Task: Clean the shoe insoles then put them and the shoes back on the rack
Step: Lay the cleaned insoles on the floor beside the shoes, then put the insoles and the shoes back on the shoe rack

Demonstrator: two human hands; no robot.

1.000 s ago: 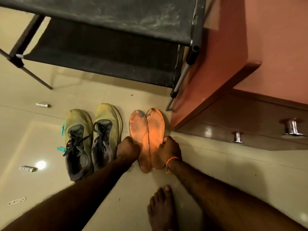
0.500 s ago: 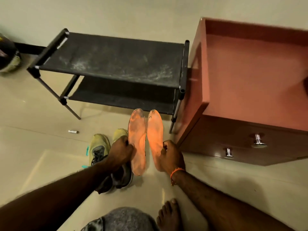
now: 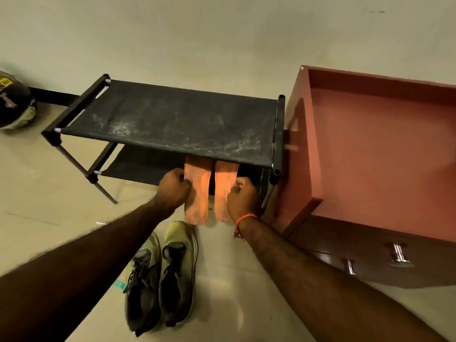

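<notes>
Two orange insoles (image 3: 199, 191) point lengthwise into the rack (image 3: 170, 124) — toes under its top shelf — each gripped by left hand (image 3: 174, 187), right hand (image 3: 243, 197)

A pale tiled floor (image 3: 54, 193) carries a black two-tier fabric rack (image 3: 170, 124), dusty on top, with a reddish-brown cabinet (image 3: 370, 156) just beside it. A pair of yellow-green shoes (image 3: 162, 280) stands side by side on the floor, near the rack's front.

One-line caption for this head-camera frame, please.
Left hand and right hand each grip an orange insole, sliding them under the rack's top shelf; shoes on floor.
</notes>
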